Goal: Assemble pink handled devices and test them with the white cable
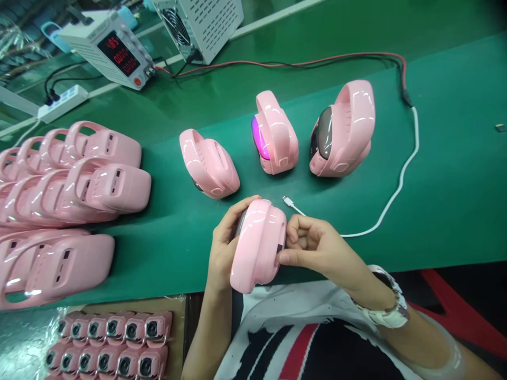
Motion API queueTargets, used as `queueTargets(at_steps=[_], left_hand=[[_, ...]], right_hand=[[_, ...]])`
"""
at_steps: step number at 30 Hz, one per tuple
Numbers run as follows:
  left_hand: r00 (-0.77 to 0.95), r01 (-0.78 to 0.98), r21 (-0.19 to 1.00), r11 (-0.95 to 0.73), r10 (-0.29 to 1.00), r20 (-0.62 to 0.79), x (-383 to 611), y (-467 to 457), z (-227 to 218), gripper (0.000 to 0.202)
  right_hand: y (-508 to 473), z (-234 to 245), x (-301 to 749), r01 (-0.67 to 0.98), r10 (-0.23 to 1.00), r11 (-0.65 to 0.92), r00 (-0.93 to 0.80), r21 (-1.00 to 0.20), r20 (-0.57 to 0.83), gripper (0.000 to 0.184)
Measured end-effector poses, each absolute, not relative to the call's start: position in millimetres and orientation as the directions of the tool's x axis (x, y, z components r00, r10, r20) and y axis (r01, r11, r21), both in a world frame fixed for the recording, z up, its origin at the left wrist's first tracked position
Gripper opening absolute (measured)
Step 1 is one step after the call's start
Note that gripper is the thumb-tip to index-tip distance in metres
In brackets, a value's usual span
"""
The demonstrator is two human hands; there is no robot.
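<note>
Nearest of all: striped shirt (pixel 301 343) at the bottom edge, just below the pink housing (pixel 259 245) that serves as landmark. Beyond the housing, wide green counter (pixel 435 184). Left of the housing, stacked rows of like pink shells (pixel 71 179); farther behind it, grey power supply (pixel 114 50) with red digits and a second vented box (pixel 202 21). Just behind the housing, three more pink units: one lying over (pixel 208 163), one glowing magenta (pixel 275 132), one with a dark face (pixel 343 129). Lower left of the housing, tray of small pink parts (pixel 111 343). Right of it, white cable (pixel 396 184) with its plug (pixel 289 202) lying loose, close to the knuckles.

Housing held off the counter's near edge, over the lap. Left hand (pixel 224 243) clasped round its far side, fingers (pixel 237 211) curled over the top. Right hand (pixel 312 245) half closed, thumb and fingertips pressing the side by a small dark port.

Likely risks: glossy shell slipping from a one-sided grip and dropping to the lap or floor; plug forced in askew, bending the port; cable snagged by the wrist, dragging the neighbouring units over.
</note>
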State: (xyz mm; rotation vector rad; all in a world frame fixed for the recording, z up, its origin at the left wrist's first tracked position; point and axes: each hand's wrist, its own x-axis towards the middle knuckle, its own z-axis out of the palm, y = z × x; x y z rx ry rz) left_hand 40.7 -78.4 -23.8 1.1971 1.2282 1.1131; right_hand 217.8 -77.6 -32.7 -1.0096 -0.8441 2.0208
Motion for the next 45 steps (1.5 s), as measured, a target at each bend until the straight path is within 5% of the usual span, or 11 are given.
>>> queueTargets(at_steps=[5,23,37,45], left_hand=[[0.064,-0.009,0.999,0.047,0.997,-0.047,40,-79,-24,0.031],[0.084,-0.023,0.999,0.029,0.996,-0.027,39,-78,-23,0.039],[0.035,0.033,0.998,0.046,0.998,-0.047,43,-79,-22,0.028],[0.075,0.092,0.995,0.026,0.997,-0.033,39,-79,-22,0.036]], right_hand=[[-80,-39,219,-0.380,0.809,-0.540,-0.480,-0.751,-0.339,0.034],[-81,-36,216,-0.387,0.837,-0.513,-0.422,-0.766,-0.348,0.033],[-71,-9,218,-0.031,0.870,-0.355,-0.376,-0.934,-0.319,0.024],[-72,-11,214,-0.030,0.864,-0.326,-0.414,-0.945,-0.285,0.026]])
